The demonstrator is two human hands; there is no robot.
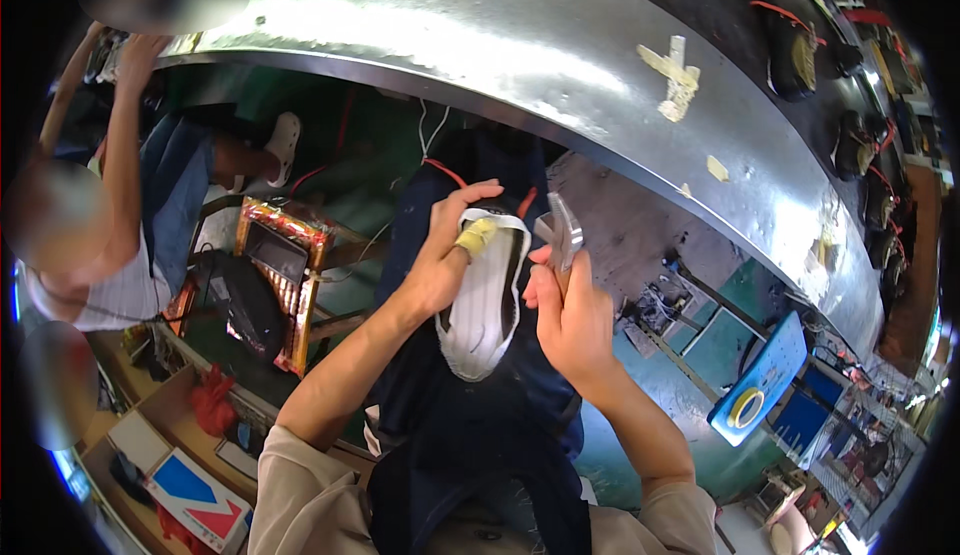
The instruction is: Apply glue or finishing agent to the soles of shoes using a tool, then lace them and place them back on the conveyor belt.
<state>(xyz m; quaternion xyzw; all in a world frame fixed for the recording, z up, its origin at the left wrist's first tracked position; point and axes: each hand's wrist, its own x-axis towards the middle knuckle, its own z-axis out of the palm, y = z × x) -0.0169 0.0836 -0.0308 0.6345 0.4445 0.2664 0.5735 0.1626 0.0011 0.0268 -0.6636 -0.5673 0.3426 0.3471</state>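
Upside down over my lap, a shoe point(477, 320) shows its pale, whitish underside with a dark rim along the sides. My left hand point(445, 250) is wrapped round its far left side, the thumb pressed on the underside near the far end. Yellow tape point(478, 237) covers that thumb. In my right hand point(570, 315), close by the shoe's right edge, is a hammer point(566, 230) with a shiny metal head pointing up and away. Its handle is mostly hidden by my fingers. The shoe's lower face is out of sight.
A long metal bench point(600, 105) curves across ahead of me, with dark shoes point(790, 55) tied with red bands beyond it. Lower right is a blue stool point(765, 375) bearing a tape roll point(745, 408). A co-worker point(130, 175) sits at left, near a black bag point(245, 305).
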